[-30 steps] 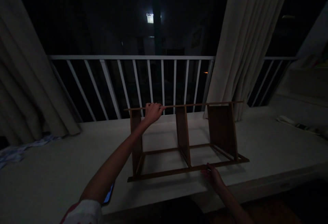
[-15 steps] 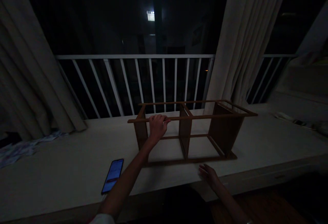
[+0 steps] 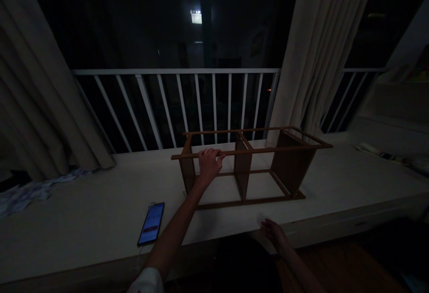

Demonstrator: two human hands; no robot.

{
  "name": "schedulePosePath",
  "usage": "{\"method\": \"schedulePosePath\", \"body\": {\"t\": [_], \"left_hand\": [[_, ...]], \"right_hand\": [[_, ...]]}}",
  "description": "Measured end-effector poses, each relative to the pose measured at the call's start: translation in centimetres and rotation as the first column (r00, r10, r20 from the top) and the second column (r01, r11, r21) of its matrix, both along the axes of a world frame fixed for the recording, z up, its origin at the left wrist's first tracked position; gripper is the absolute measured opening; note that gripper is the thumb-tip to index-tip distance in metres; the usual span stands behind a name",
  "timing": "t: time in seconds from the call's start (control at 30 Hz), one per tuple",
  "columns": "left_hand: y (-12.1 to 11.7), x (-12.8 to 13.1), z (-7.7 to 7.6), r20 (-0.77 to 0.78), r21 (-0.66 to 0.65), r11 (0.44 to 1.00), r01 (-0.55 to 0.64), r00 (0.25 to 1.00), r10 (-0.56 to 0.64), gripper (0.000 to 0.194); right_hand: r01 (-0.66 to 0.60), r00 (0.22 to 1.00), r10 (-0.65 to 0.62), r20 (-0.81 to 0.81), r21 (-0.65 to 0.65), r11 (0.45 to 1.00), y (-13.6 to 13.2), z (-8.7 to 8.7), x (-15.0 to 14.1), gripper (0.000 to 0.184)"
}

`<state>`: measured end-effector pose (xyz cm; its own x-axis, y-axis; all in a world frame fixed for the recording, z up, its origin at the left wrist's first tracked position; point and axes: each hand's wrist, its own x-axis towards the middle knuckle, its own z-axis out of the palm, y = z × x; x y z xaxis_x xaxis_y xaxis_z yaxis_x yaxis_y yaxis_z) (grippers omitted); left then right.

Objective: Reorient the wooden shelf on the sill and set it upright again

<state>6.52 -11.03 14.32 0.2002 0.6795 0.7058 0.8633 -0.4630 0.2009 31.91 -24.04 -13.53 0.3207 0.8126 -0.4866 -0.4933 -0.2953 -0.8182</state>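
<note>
A brown wooden shelf frame lies on its side on the pale window ledge, with panels at both ends and one in the middle. My left hand is closed around its upper front rail, left of the middle panel. Just past the ledge's front edge, below the frame, is my right hand. Its fingers are partly stretched and a little apart, touching no part of the frame. A faint pale blur near those fingertips is too dim to make out.
A lit phone with a cable lies left of my left forearm. Behind the ledge runs a white railing before a dark window. Curtains hang on both sides. Crumpled cloth lies at the far left.
The shelf frame's lower front rail sits slightly farther from the ledge's edge, and its right end has shifted a little left. My left hand keeps its hold; my right hand has barely moved.
</note>
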Motion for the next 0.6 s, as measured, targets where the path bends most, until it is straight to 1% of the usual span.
{"method": "schedulePosePath", "body": {"t": [0.1, 0.17, 0.23, 0.33, 0.4, 0.47, 0.5, 0.53, 0.57, 0.6], "left_hand": [[-0.1, -0.2, 0.1, 0.003, -0.036, 0.999, 0.011, 1.000, -0.011, 0.033], [-0.4, -0.3, 0.4, -0.020, -0.062, 0.998, 0.032, 0.999, -0.034, 0.036], [-0.9, -0.6, 0.8, -0.048, -0.072, 0.996, 0.061, 0.997, -0.064, 0.045], [-2.3, -1.3, 1.2, -0.073, -0.031, 0.994, 0.103, 0.992, -0.105, 0.061], [-3.4, -1.9, 1.0, -0.086, 0.014, 0.991, 0.133, 0.988, -0.131, 0.062], [-4.6, -2.8, 0.0, -0.106, 0.046, 0.983, 0.176, 0.980, -0.170, 0.059], [-5.1, -3.2, -0.9, -0.116, 0.051, 0.979, 0.199, 0.974, -0.192, 0.056], [-5.5, -3.8, -2.1, -0.121, 0.050, 0.975, 0.219, 0.970, -0.212, 0.054], [-5.9, -4.3, -3.6, -0.120, 0.040, 0.972, 0.229, 0.967, -0.223, 0.052], [-6.2, -4.9, -5.4, -0.105, 0.027, 0.974, 0.223, 0.970, -0.219, 0.050]], "right_hand": [[-0.025, 0.987, 0.025, 0.157, 0.001, 1.000, 0.0, 0.7, -0.7, 0.030], [-0.044, 0.966, 0.033, 0.257, 0.036, 0.998, 0.3, 1.1, -1.1, 0.028], [-0.049, 0.947, 0.024, 0.322, 0.070, 0.996, 0.7, 1.6, -1.3, 0.026], [-0.064, 0.913, 0.013, 0.408, 0.112, 0.992, 1.3, 2.2, -1.5, 0.022], [-0.088, 0.879, 0.016, 0.476, 0.130, 0.988, 1.6, 2.5, -1.6, 0.019], [-0.118, 0.842, 0.023, 0.539, 0.143, 0.983, 1.6, 2.8, -1.7, 0.015], [-0.129, 0.829, 0.024, 0.559, 0.149, 0.980, 1.6, 2.8, -1.7, 0.014], [-0.147, 0.810, 0.030, 0.586, 0.153, 0.977, 1.5, 2.7, -1.8, 0.013], [-0.176, 0.773, 0.040, 0.633, 0.153, 0.972, 1.4, 2.5, -1.8, 0.013], [-0.214, 0.712, 0.051, 0.700, 0.147, 0.966, 1.3, 2.1, -1.9, 0.014]]}}
